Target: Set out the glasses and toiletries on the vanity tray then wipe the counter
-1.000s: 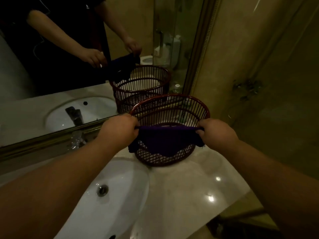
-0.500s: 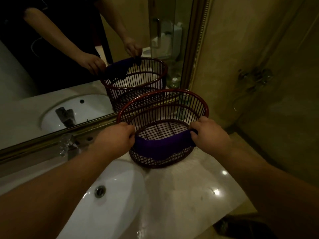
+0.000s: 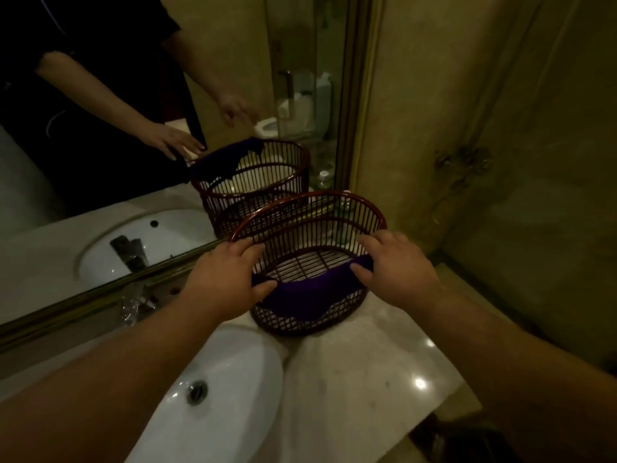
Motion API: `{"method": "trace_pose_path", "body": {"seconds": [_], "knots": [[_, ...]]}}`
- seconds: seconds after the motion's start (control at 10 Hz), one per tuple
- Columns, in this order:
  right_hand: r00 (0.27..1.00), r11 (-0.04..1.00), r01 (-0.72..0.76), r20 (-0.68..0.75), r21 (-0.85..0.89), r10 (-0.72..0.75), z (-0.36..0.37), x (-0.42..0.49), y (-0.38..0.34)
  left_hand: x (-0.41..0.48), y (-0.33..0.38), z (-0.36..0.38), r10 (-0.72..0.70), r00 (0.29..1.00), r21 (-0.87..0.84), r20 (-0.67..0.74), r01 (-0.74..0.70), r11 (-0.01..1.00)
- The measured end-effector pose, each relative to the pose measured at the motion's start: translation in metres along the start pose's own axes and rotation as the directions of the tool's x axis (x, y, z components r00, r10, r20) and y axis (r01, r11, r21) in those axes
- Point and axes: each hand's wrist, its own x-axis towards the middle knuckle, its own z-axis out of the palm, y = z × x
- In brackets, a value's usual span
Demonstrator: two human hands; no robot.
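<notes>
With the purple cloth (image 3: 310,297) draped over the near rim of the red slatted basket (image 3: 310,208) at 12 o'clock on the marble counter (image 3: 350,379), the left hand (image 3: 222,279) and right hand (image 3: 397,269), fingers loosely spread, should press its ends down evenly so it hangs centred.

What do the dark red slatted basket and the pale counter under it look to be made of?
Dark red slatted basket: thin rigid bars with a glossy rim, likely plastic or lacquered wood. Pale counter: polished stone, probably marble; sharp light reflections, faint mottling.
</notes>
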Motion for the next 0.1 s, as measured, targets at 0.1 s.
{"method": "trace_pose_path", "body": {"seconds": [0.1], "knots": [[0.997, 0.998, -0.047, -0.055, -0.048, 0.044, -0.0337, -0.0240, -0.0139, -0.0068, 0.0052, -0.0314, 0.010, 0.996, -0.034, -0.086, -0.013, 0.999]]}}
